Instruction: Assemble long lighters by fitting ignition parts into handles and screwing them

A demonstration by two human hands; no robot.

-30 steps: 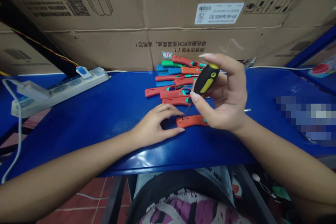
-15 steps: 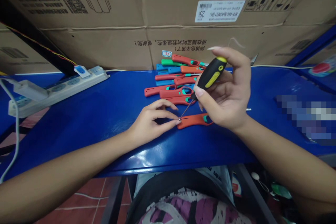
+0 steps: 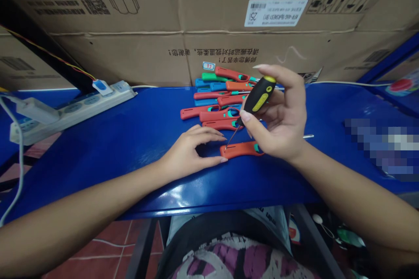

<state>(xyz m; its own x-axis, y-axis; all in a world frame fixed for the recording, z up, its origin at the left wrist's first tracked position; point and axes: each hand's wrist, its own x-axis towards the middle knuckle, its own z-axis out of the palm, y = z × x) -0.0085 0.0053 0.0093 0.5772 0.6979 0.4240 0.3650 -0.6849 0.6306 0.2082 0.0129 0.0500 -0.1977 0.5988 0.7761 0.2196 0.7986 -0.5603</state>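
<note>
My right hand [image 3: 284, 117] grips a black and yellow screwdriver [image 3: 260, 95], tilted so that its thin shaft runs down to the left. The tip meets the handle end of an orange gas lighter [image 3: 240, 150] lying on the blue table. Beside that same end is my left hand [image 3: 190, 150], open, its thumb at the lighter's lower edge and its fingers apart above. Part of the lighter's trigger end is hidden under my right hand; its metal nozzle [image 3: 308, 137] shows beyond the wrist.
Several red, blue, green and orange lighters [image 3: 218, 115] lie grouped behind my hands. A white power strip [image 3: 77, 109] with plugs and cables is at left. Large cardboard [image 3: 131, 56] stands along the table's back. A blurred-out patch [image 3: 386, 148] covers something at right.
My left thumb and fingers have spread apart from their pinch at the screwdriver tip. The tip now rests slightly further right on the orange lighter, and my right hand has shifted slightly left.
</note>
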